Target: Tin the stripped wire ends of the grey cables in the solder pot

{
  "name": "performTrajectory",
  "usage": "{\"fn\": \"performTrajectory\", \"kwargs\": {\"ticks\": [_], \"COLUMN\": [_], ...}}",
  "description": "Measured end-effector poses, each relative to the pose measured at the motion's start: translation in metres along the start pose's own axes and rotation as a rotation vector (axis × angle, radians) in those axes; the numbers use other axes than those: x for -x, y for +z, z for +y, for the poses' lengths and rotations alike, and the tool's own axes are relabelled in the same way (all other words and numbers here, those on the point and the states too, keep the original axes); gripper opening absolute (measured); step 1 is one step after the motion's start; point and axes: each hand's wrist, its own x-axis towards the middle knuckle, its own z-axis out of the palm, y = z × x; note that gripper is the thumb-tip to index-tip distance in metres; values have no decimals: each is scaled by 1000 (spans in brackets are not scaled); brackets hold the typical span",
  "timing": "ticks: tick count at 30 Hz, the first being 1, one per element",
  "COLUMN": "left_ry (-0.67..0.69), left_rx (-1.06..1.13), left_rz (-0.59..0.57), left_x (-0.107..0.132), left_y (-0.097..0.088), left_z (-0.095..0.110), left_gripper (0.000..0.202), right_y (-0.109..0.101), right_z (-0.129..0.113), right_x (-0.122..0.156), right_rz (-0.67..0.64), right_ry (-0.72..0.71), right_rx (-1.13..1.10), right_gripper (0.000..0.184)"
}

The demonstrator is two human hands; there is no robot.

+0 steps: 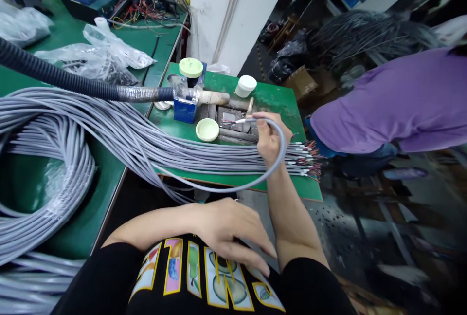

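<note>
My right hand is closed round a grey cable near its end. The cable bends in a loop past my wrist. Its white-sleeved tip, with thin bare wires, points left over a grimy metal block with a square, shiny inset. Below that hand lies a thick bundle of grey cables, their stripped ends showing coloured wires at the right. My left hand hovers in front of my shirt, fingers stretched out and holding nothing. A round pale-green dish stands left of the metal block.
A black corrugated hose with a pale nozzle rests by a blue box. Behind are a white tub and a green-lidded tin. Coiled cables cover the left table. A person in purple is at right.
</note>
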Motion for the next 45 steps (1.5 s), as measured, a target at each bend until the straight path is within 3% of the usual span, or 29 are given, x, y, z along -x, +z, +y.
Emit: {"fn": "performTrajectory", "kwargs": {"ticks": [1,3,7,10,19,27,30,35,40,45], "left_ry": [13,-64,-293,-301,-252,-275,-276,-277,-283,-260], "left_rx": [-91,-387,-830,-935,-941,-986,-1024,-1020,-997,-1000], "left_rz": [-90,-80,218,282,309,279,263,255,269,279], "left_x": [0,1,11,20,23,24,24,24,23,24], "left_y": [6,14,13,5,4,3,3,2,5,6], "left_z": [-7,-33,-86,-102,-105,-106,-105,-103,-106,-108], "left_gripper": [19,22,26,29,25,25,25,25,25,26], "right_y": [7,22,48,60,77,82,74,42,19,21], "right_z": [3,8,12,12,9,14,12,15,46,78], "right_x": [-7,-17,-25,-27,-26,-23,-26,-39,-49,-53], "right_rz": [-39,-110,-219,-271,-381,-382,-335,-183,-149,-151], "right_ry": [11,12,-25,-76,-153,-193,-211,-194,-94,-45], "right_rx": [-7,-11,24,85,251,300,280,301,392,446], "right_gripper": [27,27,27,28,29,29,27,24,25,24]}}
